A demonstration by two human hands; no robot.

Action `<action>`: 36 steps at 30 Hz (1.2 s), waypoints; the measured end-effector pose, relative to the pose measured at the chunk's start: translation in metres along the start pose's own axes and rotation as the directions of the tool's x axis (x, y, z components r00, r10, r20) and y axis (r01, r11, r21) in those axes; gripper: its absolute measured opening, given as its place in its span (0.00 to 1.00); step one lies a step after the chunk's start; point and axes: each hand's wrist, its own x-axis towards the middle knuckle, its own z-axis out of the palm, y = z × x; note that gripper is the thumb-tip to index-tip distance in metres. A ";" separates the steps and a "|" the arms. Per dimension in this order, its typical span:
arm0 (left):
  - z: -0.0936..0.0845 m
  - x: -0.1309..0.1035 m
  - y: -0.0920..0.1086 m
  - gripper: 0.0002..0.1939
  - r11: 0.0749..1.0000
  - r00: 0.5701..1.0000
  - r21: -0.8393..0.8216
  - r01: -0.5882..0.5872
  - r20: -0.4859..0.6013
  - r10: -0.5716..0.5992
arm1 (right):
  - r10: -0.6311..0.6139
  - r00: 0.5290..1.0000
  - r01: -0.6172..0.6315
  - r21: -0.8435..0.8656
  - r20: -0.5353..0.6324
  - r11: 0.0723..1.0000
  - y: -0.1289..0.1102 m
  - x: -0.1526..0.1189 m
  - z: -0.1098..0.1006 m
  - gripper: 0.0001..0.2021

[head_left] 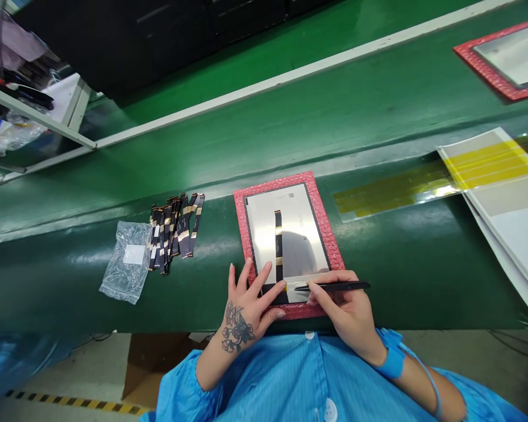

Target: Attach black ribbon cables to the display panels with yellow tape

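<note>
A silver-backed display panel point(264, 225) lies on a sheet of pink bubble wrap point(331, 240) in front of me. One black and gold flex cable point(278, 237) runs lengthwise along the panel down to its near edge. My left hand point(250, 302) rests with fingers spread over the panel's near left corner, one fingertip by the cable's lower end. Between the fingers of my right hand point(345, 310) is a pair of black tweezers point(345, 286). Their tips point left, over the panel's near edge, close to my left fingertips.
Several flex cables point(173, 234) lie piled at the left beside a clear plastic bag point(125, 264). Strips of yellow tape point(391, 187) stretch toward white sheets point(510, 217) on the right. Another panel point(517, 55) on pink wrap sits at the far right, beyond a white rail point(281, 79).
</note>
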 end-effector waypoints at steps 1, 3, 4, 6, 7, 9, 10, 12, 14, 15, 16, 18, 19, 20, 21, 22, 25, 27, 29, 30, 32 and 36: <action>0.001 0.000 0.001 0.21 1.000 1.000 0.018 -0.018 -0.007 0.018 | 0.002 1.000 -0.002 0.003 0.000 1.000 0.000 0.000 0.000 0.09; 0.002 -0.002 0.004 0.23 0.996 0.998 0.057 -0.064 -0.001 0.064 | 0.003 1.000 -0.003 0.012 0.005 1.000 0.000 0.000 -0.001 0.09; 0.003 -0.003 0.005 0.23 0.993 0.996 0.071 -0.090 0.021 0.089 | 0.002 1.000 -0.003 0.015 0.011 1.000 0.000 0.000 -0.001 0.09; 0.003 -0.004 0.007 0.24 0.988 0.989 0.077 -0.132 0.078 0.126 | 0.000 1.000 -0.001 0.014 0.014 1.000 0.000 0.000 -0.002 0.09; 0.002 -0.005 0.007 0.24 0.986 0.985 0.073 -0.147 0.106 0.139 | 0.000 1.000 -0.001 0.012 0.015 1.000 0.000 0.000 -0.002 0.09; 0.000 -0.005 0.008 0.24 0.983 0.977 0.070 -0.167 0.147 0.156 | 0.002 1.000 -0.002 0.010 0.013 1.000 0.000 0.000 -0.002 0.10; 0.000 -0.005 0.008 0.24 0.983 0.975 0.074 -0.168 0.158 0.155 | 0.005 1.000 -0.005 0.010 0.012 1.000 0.000 0.000 -0.003 0.10; 0.000 -0.006 0.010 0.25 0.985 0.980 0.091 -0.145 0.153 0.130 | 0.010 1.000 -0.011 0.014 0.011 1.000 0.000 0.000 -0.002 0.11; 0.003 -0.009 0.012 0.25 0.988 0.989 0.119 -0.094 0.122 0.079 | 0.021 1.000 -0.022 0.023 0.010 0.999 0.000 0.000 -0.002 0.13; 0.005 -0.010 0.014 0.25 0.988 0.992 0.134 -0.071 0.109 0.057 | 0.028 1.000 -0.029 0.032 0.012 0.999 -0.001 0.001 -0.002 0.14; 0.006 -0.012 0.015 0.26 0.988 0.994 0.143 -0.056 0.101 0.042 | 0.034 0.999 -0.035 0.044 0.012 0.998 -0.002 0.001 -0.002 0.15; 0.008 -0.016 0.017 0.26 0.990 0.995 0.135 -0.034 0.093 0.022 | 0.045 0.999 -0.046 0.072 0.012 0.996 -0.004 0.002 -0.004 0.15; 0.007 -0.018 0.016 0.26 0.992 0.996 0.121 -0.022 0.089 0.011 | 0.048 0.999 -0.048 0.082 0.009 0.995 -0.005 0.004 -0.005 0.15; 0.006 -0.021 0.016 0.26 0.995 0.996 0.104 -0.012 0.088 0.002 | 0.048 0.999 -0.048 0.086 0.000 0.995 -0.007 0.005 -0.008 0.15; 0.005 -0.024 0.014 0.25 0.996 0.996 0.089 0.001 0.089 -0.009 | 0.047 0.999 -0.045 0.080 -0.016 0.996 -0.009 0.006 -0.011 0.15; 0.003 -0.028 0.013 0.25 0.997 0.996 0.078 0.018 0.090 -0.025 | 0.043 0.998 -0.041 0.065 -0.037 0.997 -0.010 0.007 -0.015 0.16; -0.003 -0.041 0.009 0.26 0.991 0.993 0.048 0.121 0.009 -0.122 | 0.015 0.992 -0.013 0.017 -0.124 1.000 -0.014 0.011 -0.029 0.17; -0.006 -0.049 0.011 0.26 0.954 0.952 -0.055 0.294 -0.078 -0.297 | -0.008 0.989 0.011 0.017 -0.146 1.000 -0.013 0.011 -0.036 0.17; -0.010 -0.052 0.018 0.25 0.812 0.842 -0.343 0.473 -0.094 -0.530 | -0.014 0.992 0.016 0.016 -0.126 1.000 -0.011 0.010 -0.040 0.17; -0.012 -0.051 0.022 0.24 0.663 0.771 -0.533 0.525 -0.031 -0.636 | -0.013 0.995 0.013 0.006 -0.101 1.000 -0.010 0.008 -0.041 0.17; -0.019 -0.042 0.028 0.24 0.255 0.655 -0.821 0.511 0.180 -0.734 | 0.015 0.999 -0.016 -0.014 -0.043 1.000 -0.009 0.004 -0.039 0.15; -0.033 -0.011 0.025 0.28 -0.268 0.507 -0.848 0.457 0.496 -0.704 | 0.114 0.993 -0.114 0.017 0.005 0.993 -0.013 -0.001 -0.034 0.11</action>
